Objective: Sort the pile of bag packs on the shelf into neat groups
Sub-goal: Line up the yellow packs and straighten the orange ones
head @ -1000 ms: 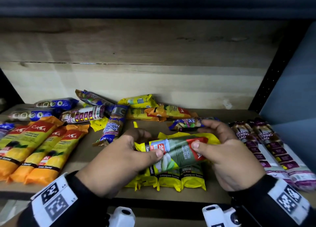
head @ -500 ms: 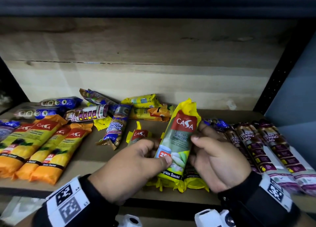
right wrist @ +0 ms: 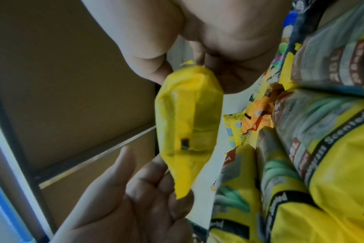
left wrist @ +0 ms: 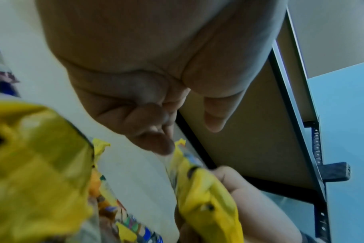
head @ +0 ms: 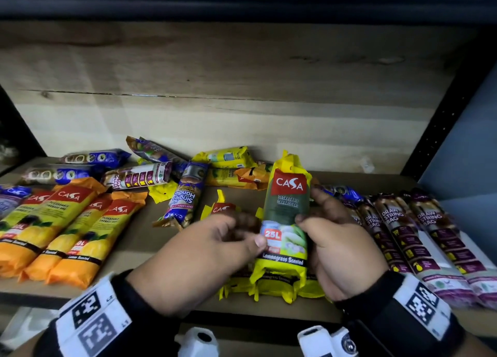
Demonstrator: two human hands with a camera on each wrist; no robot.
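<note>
Right hand (head: 338, 249) gripping yellow pack (head: 289, 208), left hand (head: 204, 251) loosely open, wooden shelf (head: 145, 235), blue wall (head: 470, 147)

The yellow pack (head: 289, 208) reads "CASA", "DEGRADABLE GARBAGE BAG", "25L" and "Lemongrass Scented". Left of it, the orange packs (head: 80, 230) read "CASA" and "Lemon Scented", and a blue pack (head: 185, 198) reads "Singlet Handle", upside down. Right of it, the purple packs (head: 392, 222) read "DRAW STRING BAG".

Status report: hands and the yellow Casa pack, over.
Right hand grips yellow Casa pack, upright. Left hand open beside it. Matching yellow packs lie beneath.
</note>
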